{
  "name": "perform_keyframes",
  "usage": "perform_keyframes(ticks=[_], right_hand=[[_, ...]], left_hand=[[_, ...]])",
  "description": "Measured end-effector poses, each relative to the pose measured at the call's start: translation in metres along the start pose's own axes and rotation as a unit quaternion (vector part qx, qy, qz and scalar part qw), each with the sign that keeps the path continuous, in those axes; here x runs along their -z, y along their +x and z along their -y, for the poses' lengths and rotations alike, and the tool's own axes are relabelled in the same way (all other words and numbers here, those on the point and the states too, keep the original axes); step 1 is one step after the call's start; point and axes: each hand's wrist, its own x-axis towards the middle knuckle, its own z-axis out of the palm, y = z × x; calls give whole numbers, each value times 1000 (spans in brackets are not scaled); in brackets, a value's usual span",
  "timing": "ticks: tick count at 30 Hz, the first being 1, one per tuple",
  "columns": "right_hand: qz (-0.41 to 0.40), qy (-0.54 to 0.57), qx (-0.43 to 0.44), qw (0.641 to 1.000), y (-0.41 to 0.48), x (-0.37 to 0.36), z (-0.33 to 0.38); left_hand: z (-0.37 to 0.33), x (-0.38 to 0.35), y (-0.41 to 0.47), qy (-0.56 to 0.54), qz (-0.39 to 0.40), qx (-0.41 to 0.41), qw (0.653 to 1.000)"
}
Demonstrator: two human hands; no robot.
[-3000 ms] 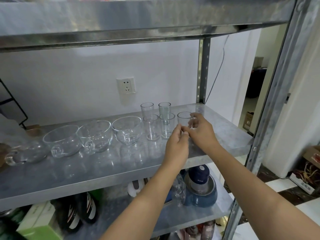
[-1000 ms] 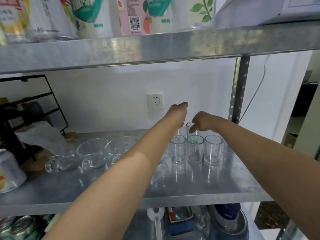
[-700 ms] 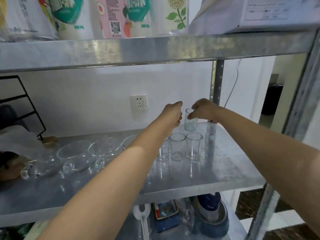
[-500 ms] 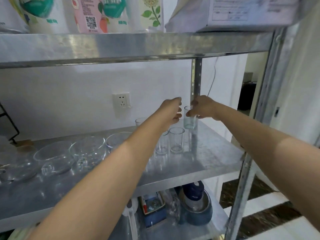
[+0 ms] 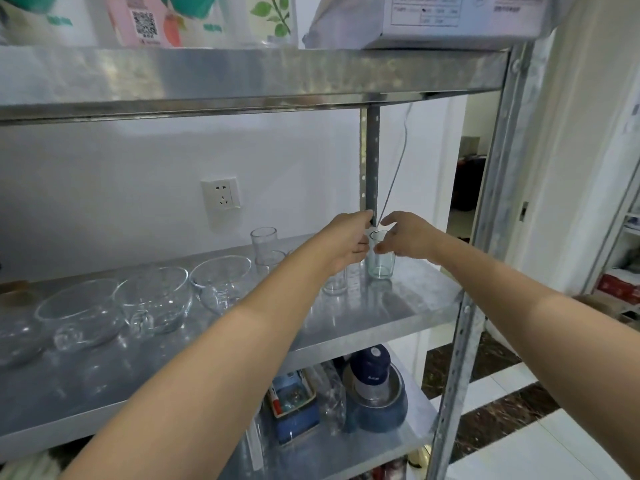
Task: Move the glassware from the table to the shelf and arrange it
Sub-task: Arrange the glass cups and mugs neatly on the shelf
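My right hand (image 5: 407, 237) pinches the rim of a small clear tumbler (image 5: 381, 266) that stands upright at the back right of the metal shelf (image 5: 415, 308), its base at or just above the surface. My left hand (image 5: 348, 245) is beside it, curled fingertips against the tumbler's left side. Other tumblers stand to the left: one at the back (image 5: 264, 239), one before it (image 5: 269, 264), and one partly hidden under my left wrist (image 5: 335, 286). Three handled glass bowls (image 5: 156, 299) line up further left.
The shelf's rear post (image 5: 370, 161) rises right behind my hands, the front post (image 5: 460, 341) at the right. An upper shelf (image 5: 242, 81) carries packets and a box. A wall socket (image 5: 221, 194) sits behind. The lower shelf holds a blue appliance (image 5: 372, 379) and a small box.
My right hand lifted a tumbler from the back row, carried it right and lowered it to the shelf's back right. My left hand stayed alongside. The view turned right.
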Motion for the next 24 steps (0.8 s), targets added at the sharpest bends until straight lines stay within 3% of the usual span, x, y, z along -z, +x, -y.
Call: perform_keyframes(ticks=[24], right_hand=[[73, 8, 36, 997, 4, -25, 7]], left_hand=[[-23, 36, -5, -30, -35, -37, 998]])
